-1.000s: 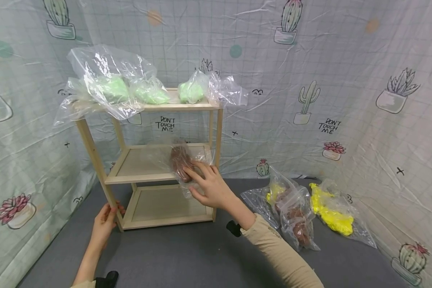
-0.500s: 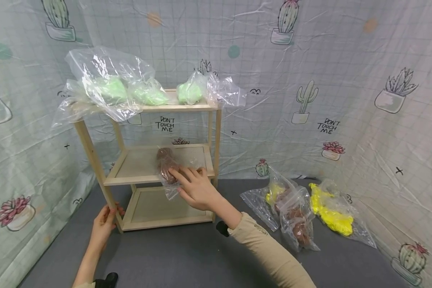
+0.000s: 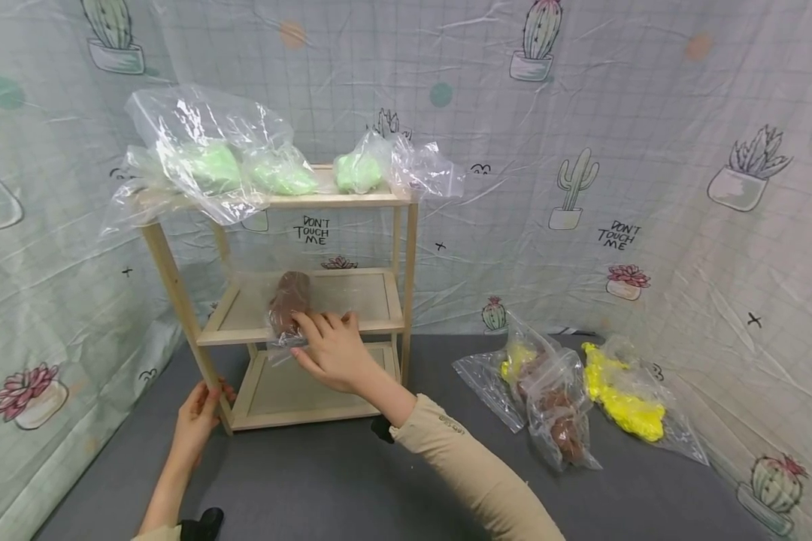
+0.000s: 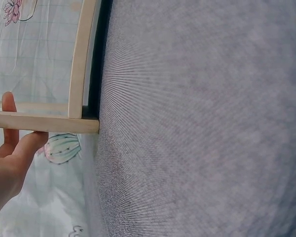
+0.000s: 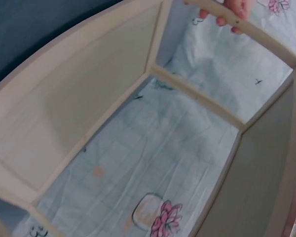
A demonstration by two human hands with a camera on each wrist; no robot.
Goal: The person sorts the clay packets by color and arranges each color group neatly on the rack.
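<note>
My right hand holds a clear plastic bag with a brown lump at the front edge of the middle board of a small wooden shelf. Its fingertips lie on the lump's right side, and the thumb is lower, by the loose plastic. The lump stands upright, left of the board's middle. Low down on the left, my left hand grips the shelf's front left post. The left wrist view shows this hand with fingers and thumb on either side of the post.
Bags with pale green lumps lie on the shelf's top board, some plastic overhanging the ends. To the right on the dark table are a bag with brown lumps and bags with yellow lumps. Cactus-print sheeting surrounds the table.
My right hand has moved left along the middle board with the bagged brown lump, which now stands more upright. The left hand has stayed on the post.
</note>
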